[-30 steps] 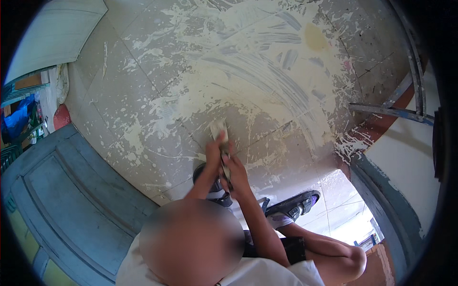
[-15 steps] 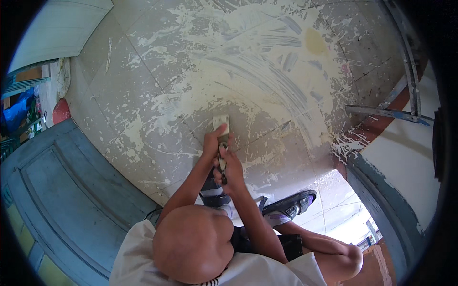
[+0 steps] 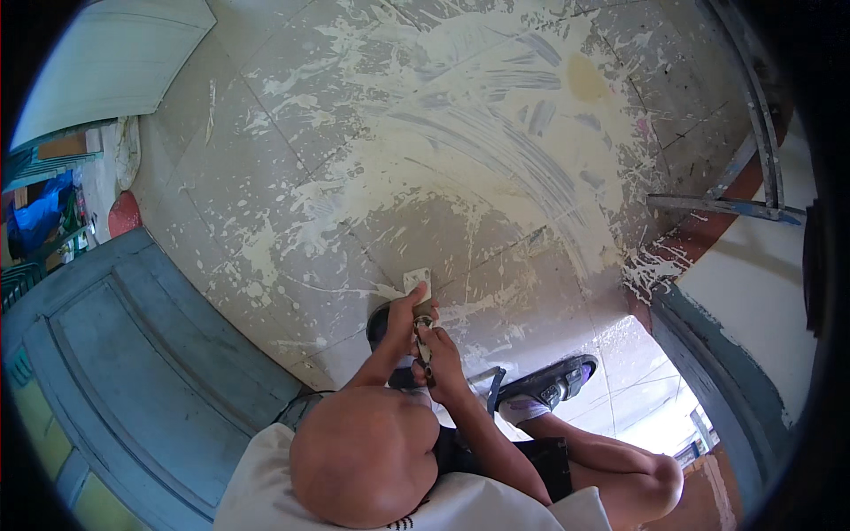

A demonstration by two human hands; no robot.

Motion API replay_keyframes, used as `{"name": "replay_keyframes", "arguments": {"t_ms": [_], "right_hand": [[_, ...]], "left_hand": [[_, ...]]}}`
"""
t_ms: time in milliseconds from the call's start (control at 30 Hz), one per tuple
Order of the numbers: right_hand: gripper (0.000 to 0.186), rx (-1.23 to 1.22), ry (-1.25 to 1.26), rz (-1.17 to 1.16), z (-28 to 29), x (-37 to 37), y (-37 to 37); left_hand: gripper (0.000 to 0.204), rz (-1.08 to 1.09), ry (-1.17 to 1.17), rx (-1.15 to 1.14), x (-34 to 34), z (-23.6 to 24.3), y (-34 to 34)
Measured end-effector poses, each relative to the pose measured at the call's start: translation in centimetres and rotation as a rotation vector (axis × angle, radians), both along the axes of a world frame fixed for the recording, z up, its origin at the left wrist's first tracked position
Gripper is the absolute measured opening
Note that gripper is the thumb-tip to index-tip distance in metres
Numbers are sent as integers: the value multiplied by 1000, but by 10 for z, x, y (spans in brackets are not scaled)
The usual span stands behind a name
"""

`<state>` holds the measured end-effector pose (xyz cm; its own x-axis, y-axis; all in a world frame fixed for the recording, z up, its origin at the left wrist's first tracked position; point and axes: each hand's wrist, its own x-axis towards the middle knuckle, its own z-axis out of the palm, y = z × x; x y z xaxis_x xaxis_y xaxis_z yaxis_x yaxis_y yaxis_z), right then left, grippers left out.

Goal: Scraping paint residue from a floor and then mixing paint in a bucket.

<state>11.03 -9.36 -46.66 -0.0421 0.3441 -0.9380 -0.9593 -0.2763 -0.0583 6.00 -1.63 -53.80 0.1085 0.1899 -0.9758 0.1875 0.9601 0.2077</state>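
Observation:
Both of my hands are wrapped round the handle of a scraper (image 3: 416, 279), whose pale flat blade points away from me. My left hand (image 3: 404, 319) holds it close to the blade, with the thumb stretched along the top. Behind it, my right hand (image 3: 441, 356) grips the rear of the handle. The blade is over a grey tiled floor (image 3: 478, 279) just in front of my feet; I cannot tell whether it touches. Cream-coloured paint (image 3: 390, 173) lies beyond the blade, streaked and splattered, with curved scrape marks through it.
A blue panelled door (image 3: 168, 363) stands to my left, below a pale panel (image 3: 106, 66). At the right are a metal frame (image 3: 708, 205) and a blue door frame (image 3: 708, 372). My sandalled right foot (image 3: 549, 380) rests on the floor beside a bright doorway.
Both hands have drawn the scraper back toward my body and slightly to the right. The blade has left the paint's near edge. My view has shifted a little.

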Motion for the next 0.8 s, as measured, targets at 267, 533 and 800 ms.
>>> {"name": "replay_keyframes", "arguments": {"t_ms": [267,533,800], "right_hand": [[19,108,2,-117,-5,12,45],[21,117,-98,-66,-15,19,45],[21,-18,22,164,4,-6,21]], "left_hand": [[40,-104,26,57,15,-5,47],[41,-46,-55,-20,24,-7,59],[44,14,-76,-3,-24,-5,30]]}}
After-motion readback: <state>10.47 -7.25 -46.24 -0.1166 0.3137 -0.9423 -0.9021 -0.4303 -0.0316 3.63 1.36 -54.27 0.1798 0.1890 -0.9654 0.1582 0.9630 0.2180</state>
